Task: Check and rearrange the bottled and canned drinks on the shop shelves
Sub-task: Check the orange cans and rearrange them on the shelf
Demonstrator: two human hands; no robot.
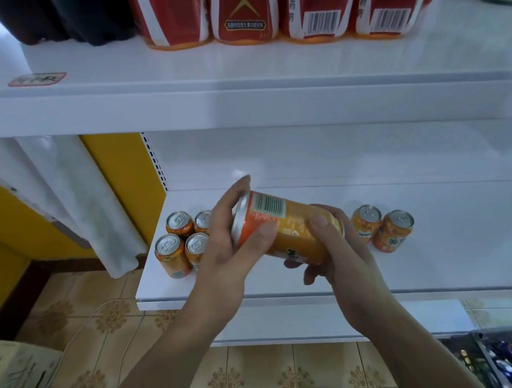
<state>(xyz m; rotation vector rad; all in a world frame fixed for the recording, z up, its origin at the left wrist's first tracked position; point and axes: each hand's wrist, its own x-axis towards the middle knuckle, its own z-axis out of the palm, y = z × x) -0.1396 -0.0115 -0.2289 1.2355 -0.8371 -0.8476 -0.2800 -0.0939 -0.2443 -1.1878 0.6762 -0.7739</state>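
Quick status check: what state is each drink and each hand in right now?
Held orange can: tipped on its side, off the shelf, barcode facing up.
Left hand: grips the can's silver-rimmed end.
Right hand: grips the can's other end.
Four orange cans: upright, clustered at the left end of the lower shelf.
Two orange cans: upright, side by side, further right.
Red-label bottles: upright on the upper shelf.

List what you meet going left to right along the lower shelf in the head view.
cluster of four orange cans → left hand → held orange can, tilted, gripped by both hands → right hand → pair of orange cans
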